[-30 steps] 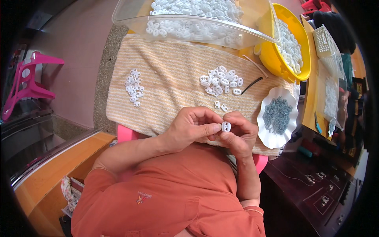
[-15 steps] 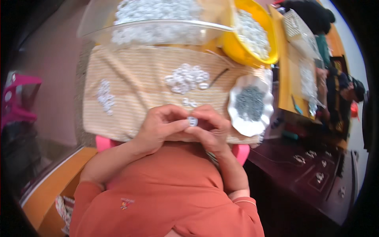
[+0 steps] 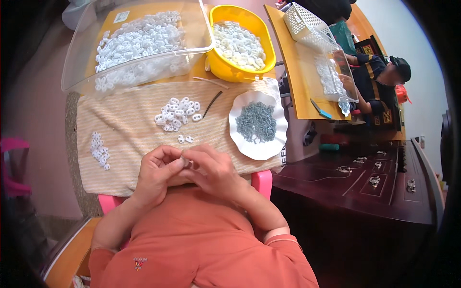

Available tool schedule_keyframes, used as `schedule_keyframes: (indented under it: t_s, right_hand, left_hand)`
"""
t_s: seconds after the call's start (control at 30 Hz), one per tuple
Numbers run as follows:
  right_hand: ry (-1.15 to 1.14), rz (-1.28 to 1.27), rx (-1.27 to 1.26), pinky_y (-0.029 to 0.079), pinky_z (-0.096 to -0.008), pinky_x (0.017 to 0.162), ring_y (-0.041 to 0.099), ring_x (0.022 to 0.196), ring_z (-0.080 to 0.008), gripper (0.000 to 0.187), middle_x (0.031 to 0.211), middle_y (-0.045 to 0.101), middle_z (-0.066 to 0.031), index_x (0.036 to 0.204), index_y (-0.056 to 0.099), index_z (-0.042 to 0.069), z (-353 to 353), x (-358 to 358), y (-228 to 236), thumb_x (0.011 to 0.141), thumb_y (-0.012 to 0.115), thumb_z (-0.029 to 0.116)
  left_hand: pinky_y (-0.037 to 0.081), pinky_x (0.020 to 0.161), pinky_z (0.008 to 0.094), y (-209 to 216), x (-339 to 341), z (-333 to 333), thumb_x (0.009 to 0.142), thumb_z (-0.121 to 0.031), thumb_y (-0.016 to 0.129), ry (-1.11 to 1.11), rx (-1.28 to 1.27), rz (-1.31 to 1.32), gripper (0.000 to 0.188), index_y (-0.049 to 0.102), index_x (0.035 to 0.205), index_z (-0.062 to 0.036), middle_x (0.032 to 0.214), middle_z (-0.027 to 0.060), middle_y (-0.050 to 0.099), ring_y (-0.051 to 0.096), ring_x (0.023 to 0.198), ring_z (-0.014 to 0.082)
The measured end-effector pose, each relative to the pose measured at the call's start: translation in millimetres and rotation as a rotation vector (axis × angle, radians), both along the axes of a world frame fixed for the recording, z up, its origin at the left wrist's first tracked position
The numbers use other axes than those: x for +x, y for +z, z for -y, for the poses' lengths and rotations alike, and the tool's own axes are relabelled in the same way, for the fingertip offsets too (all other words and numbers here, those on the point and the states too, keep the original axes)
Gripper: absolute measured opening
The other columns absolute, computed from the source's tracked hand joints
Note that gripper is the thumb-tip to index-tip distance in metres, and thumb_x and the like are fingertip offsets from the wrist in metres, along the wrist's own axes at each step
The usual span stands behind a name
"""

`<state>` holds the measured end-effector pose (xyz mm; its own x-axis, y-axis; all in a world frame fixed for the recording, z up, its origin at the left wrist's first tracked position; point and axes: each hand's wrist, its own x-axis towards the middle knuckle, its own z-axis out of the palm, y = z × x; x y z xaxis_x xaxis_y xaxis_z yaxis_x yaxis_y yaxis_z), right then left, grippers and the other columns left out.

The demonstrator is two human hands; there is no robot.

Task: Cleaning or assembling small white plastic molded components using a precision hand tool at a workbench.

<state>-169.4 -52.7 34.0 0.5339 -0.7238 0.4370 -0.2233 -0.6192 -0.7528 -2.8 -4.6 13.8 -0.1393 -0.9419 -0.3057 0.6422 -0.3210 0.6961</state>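
Together, left hand [image 3: 162,174] and right hand [image 3: 212,169] pinch a mostly hidden piece [image 3: 186,163], fingertips nearly closed, near two white toggles [image 3: 181,139].

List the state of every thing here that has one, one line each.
Left hand: curled, pinching a small piece, mostly hidden.
Right hand: curled, fingertips at the same piece.
Clear bin: open, holding many white pieces.
Yellow tub: open, holding pale pieces.
Wavy dish: holding small grey parts.
Striped cloth: spread out, slightly wrinkled.
White pile: loose on the cloth.
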Motion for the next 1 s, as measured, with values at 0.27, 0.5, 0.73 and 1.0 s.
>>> schedule_keyframes:
  t_s: [0.27, 0.5, 0.73, 1.0]
  right_hand:
    - [-0.737, -0.492, -0.458, 0.051, -0.0338, 0.067, 0.063, 0.072, -0.0268, 0.015, 0.083, 0.063, -0.0129, 0.091, 0.062, 0.003, 89, -119, 63, 0.077, 0.062, -0.002]
    - [-1.267, -1.193, -0.290, 0.045, -0.0401, 0.088, 0.055, 0.103, -0.0307, 0.046, 0.111, 0.058, -0.0083, 0.118, 0.053, 0.010, 152, -275, 7, 0.073, 0.062, 0.008]
    - [-1.239, -1.279, -0.082, 0.036, -0.0458, 0.103, 0.040, 0.126, -0.0343, 0.065, 0.139, 0.042, -0.0128, 0.135, 0.039, 0.010, 174, -338, -38, 0.075, 0.062, 0.009]
    - [-1.150, -1.158, -0.300, 0.042, -0.0420, 0.094, 0.052, 0.108, -0.0368, 0.039, 0.111, 0.058, -0.0179, 0.115, 0.056, 0.005, 175, -353, -59, 0.076, 0.053, 0.001]
  left_hand:
    - [0.057, 0.074, 0.0311, 13, 0, -1, 0.086, -0.002, 0.061, 0.050, 0.061, -0.027, 0.012, 0.058, 0.098, -0.0013, 0.087, 0.0090, 0.065, 0.066, 0.083, 0.0170]
    - [0.056, 0.072, 0.0298, 7, 3, -5, 0.085, 0.000, 0.061, 0.048, 0.030, -0.053, 0.014, 0.061, 0.099, -0.0021, 0.086, 0.0079, 0.064, 0.065, 0.078, 0.0161]
    - [0.056, 0.071, 0.0288, 7, 6, -3, 0.085, 0.001, 0.062, 0.021, -0.013, -0.027, 0.020, 0.064, 0.104, -0.0021, 0.091, 0.0074, 0.066, 0.064, 0.077, 0.0152]
    - [0.057, 0.073, 0.0306, 11, 5, -6, 0.088, -0.003, 0.060, -0.031, 0.063, -0.008, 0.019, 0.063, 0.107, -0.0024, 0.088, 0.0090, 0.067, 0.066, 0.078, 0.0156]
